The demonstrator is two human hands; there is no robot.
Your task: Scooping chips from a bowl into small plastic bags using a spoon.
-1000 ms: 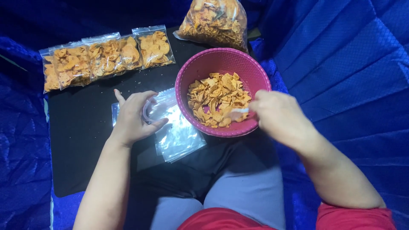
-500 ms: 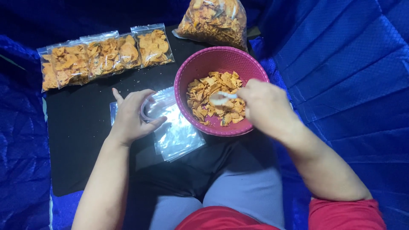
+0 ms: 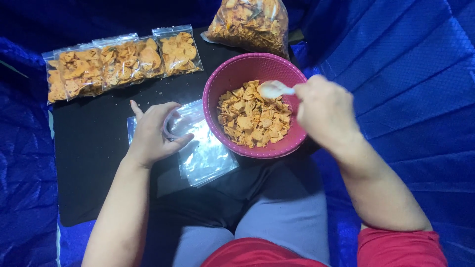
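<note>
We are scooping: our right hand [image 3: 326,111] grips a white spoon [image 3: 274,89] over the chips [image 3: 253,120] in the pink bowl [image 3: 232,74]; our left hand [image 3: 151,133] pinches a clear bag [image 3: 190,123] open; next, a level carry to the bag mouth

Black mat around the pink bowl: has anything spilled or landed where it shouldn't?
Only a few small crumbs lie on the black mat below the filled snack bags. The chips sit inside the pink bowl; nothing else looks spilled or askew.
</note>
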